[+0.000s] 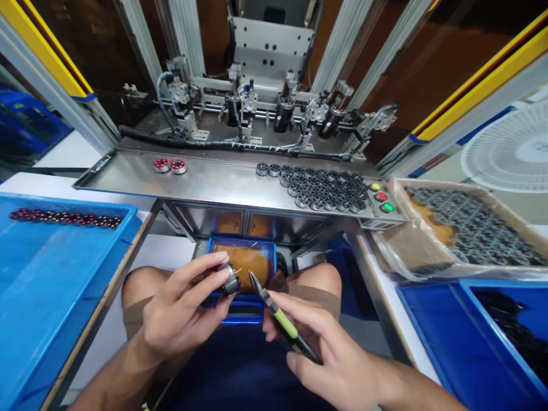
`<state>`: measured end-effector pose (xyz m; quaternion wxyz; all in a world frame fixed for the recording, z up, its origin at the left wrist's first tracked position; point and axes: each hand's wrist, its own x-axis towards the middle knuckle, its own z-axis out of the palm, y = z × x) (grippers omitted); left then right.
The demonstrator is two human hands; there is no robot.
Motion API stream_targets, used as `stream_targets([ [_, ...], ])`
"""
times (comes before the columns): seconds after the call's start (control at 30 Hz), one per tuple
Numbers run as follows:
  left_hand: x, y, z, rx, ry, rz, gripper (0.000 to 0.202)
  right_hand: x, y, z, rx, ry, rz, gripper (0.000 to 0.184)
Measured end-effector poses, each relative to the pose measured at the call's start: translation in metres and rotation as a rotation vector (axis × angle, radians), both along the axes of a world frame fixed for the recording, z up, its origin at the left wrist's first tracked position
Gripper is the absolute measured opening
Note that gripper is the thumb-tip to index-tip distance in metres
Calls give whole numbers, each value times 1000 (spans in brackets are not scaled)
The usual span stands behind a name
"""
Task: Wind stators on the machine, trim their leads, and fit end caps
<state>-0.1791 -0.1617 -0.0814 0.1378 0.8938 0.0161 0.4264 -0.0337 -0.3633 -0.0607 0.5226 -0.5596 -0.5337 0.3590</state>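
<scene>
the left hand (188, 305) grips a small motor stator (232, 283) between thumb and fingertips, holding it tilted on its side above a small blue bin (273, 251) between the person's knees. thin copper wire ends (238, 270) stick out from the stator's right side. the right hand (331, 348) is closed around the green and black handles of a pair of wire cutters (280, 318), whose tip points up and to the left, just beside the wire ends and apart from the stator; whether the blades are parted is too small to tell. the bin below shows a brownish-orange inside.

ahead, on the steel tabletop (214, 184), two red-topped stators (170, 166) stand side by side on the left, and a dense cluster of black-topped cores (325, 185) covers the right part, near a yellow, a red and a green push button (388, 207). behind it is a machine fixture (252, 108) with cylinders and cables. at the left, a large blue tray (64, 279) holds a row of mostly red-topped pieces (68, 218) along its far side. at the right are a plastic-lined cardboard box (379, 251) filled with more cores and, nearer, a blue crate (436, 342) beside dark parts.
</scene>
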Motion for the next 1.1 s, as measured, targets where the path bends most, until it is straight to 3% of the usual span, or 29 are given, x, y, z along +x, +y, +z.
stream_targets([
  [0.17, -7, -1, 4, 24, 88, -15, 28, -2, 2, 3, 2, 14, 72, 85],
  [0.37, -6, 3, 2, -113, -25, -193, 78, -2, 4, 1, 22, 24, 94, 84],
  [0.43, -5, 3, 1, -161, -38, -211, 84, -2, 4, 0, 13, 27, 91, 83],
  [0.87, -7, 1, -3, -223, -65, -213, 87, -6, 12, 8, -63, 120, 103, 73],
  [1.1, -11, 2, -6, -236, -78, -200, 88, -7, 12, 8, -119, 215, 130, 53],
])
